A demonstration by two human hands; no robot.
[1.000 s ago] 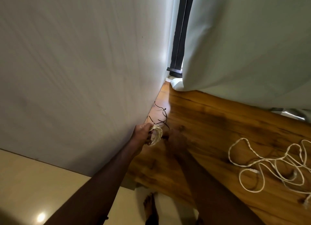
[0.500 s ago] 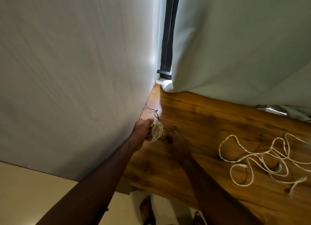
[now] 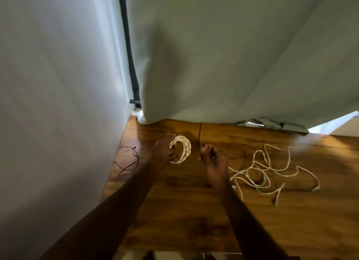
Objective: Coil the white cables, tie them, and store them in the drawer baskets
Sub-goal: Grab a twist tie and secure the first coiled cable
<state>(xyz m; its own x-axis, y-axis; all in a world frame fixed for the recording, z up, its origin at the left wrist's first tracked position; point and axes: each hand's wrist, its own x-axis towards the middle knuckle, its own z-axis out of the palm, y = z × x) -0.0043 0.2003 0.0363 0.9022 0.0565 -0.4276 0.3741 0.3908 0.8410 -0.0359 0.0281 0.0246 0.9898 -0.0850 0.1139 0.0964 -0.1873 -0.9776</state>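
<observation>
My left hand grips a coiled white cable, a small ring of several turns held upright just above the wooden table. To its right, my right hand pinches a thin black tie that sticks up from the fingertips. A loose, uncoiled white cable sprawls in loops on the table, right of my right hand. No drawer or basket is in view.
A white wall runs along the table's left edge. More thin black ties lie by the wall. A pale curtain hangs over the table's far edge, beside a dark window frame.
My right hand has lifted a black tie from the pile by the wall and moved right with it. My left hand carried the coil away from the wall toward the table's middle.
</observation>
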